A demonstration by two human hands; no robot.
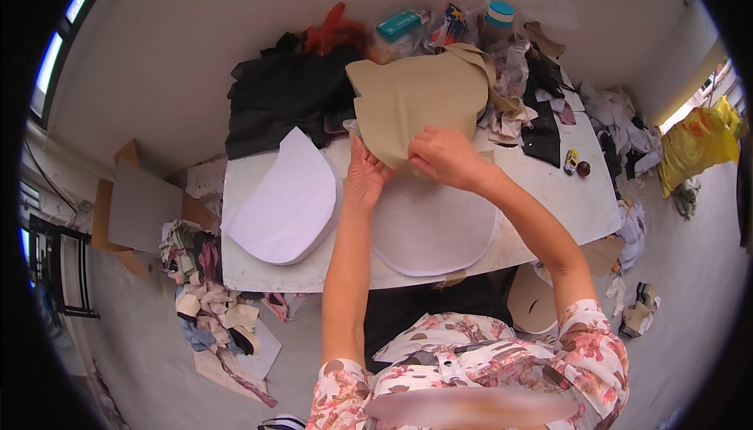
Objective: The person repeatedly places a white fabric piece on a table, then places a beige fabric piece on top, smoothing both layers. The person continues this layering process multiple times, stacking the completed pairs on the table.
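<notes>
A khaki fabric piece (420, 92) lies over the far middle of the table, its near edge lifted between my hands. My right hand (451, 159) is closed in a pinch on that near edge. At the fabric's lower left corner, my left hand (367, 175) has its thumb up and its fingers curled at the edge, gripping it; the fingertips are partly hidden. Beneath my hands lies a rounded, pale grey-white sheet piece (435, 230). Left of my left forearm sits a thick stack of white cut pieces (282, 206) with a pointed top.
Black fabric (286, 100) lies at the far left of the white table (353, 273). Behind are a teal box (398, 25), a red bag (336, 31) and a blue-lidded jar (499, 18). A toy car (571, 162) stands at right. Fabric scraps (216, 300) heap beside the table.
</notes>
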